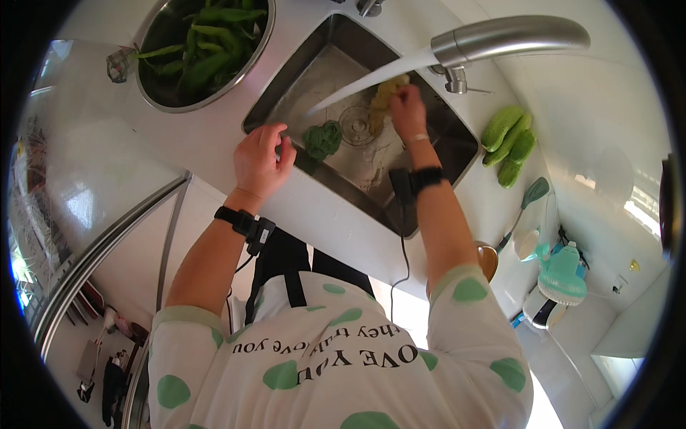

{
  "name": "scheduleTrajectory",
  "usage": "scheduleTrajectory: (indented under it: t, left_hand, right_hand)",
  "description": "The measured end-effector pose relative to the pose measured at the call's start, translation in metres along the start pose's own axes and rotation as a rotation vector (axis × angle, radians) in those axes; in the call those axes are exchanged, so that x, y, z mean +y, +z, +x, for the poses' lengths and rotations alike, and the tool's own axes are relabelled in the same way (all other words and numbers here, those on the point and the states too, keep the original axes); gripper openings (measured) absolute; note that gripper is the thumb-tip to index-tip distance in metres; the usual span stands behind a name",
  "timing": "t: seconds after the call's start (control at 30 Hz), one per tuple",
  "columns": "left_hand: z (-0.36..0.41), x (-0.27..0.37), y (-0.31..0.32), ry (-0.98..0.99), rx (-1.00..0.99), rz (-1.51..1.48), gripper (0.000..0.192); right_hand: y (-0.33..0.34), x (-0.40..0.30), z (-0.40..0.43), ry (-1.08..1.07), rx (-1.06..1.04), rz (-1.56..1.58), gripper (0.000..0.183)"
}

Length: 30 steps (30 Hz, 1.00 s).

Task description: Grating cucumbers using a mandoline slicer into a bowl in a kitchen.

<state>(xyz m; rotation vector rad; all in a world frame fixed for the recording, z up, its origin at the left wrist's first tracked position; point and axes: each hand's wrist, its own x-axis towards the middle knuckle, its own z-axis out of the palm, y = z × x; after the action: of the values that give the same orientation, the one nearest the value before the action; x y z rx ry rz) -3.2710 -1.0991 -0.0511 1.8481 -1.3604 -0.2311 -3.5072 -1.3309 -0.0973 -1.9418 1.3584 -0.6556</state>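
Observation:
Water runs from a brushed metal faucet into a rectangular steel sink. Inside the sink, my right hand has its fingers closed on a wet yellowish cloth, which hangs down beside the round drain. A crumpled green cloth or scrubber lies left of the drain, touching no hand. My left hand is over the sink's near left edge, fingers curled and apart, with nothing seen in it.
A steel bowl of long green peppers stands at the upper left. Several green cucumbers lie right of the sink, near a green spatula. A mint-green appliance or container stands farther right. A cable hangs from my right wrist.

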Motion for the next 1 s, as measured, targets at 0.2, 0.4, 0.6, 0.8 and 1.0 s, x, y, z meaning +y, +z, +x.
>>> scheduleTrajectory:
  t: [0.2, 0.4, 0.6, 0.8, 1.0]
  left_hand:
    - [-0.02, 0.001, -0.006, 0.023, 0.005, -0.007, 0.017]
    - [-0.013, 0.004, 0.002, 0.003, -0.011, -0.074, 0.019]
    - [-0.011, -0.002, -0.002, -0.02, -0.019, -0.053, 0.022]
    - [-0.001, 0.0, 0.008, 0.065, 0.047, -0.089, 0.02]
    - [-0.007, 0.006, 0.005, 0.011, 0.029, -0.066, 0.02]
  right_hand:
    - [0.064, -0.026, -0.055, -0.079, -0.247, -0.091, 0.021]
    - [0.095, 0.012, -0.091, -0.465, -0.566, -0.597, 0.024]
    - [0.055, -0.008, -0.064, -0.072, -0.497, -0.117, 0.021]
    - [-0.017, 0.023, -0.055, 0.179, -0.512, -0.179, 0.024]
    - [-0.049, -0.005, -0.07, 0.318, -0.46, -0.03, 0.032]
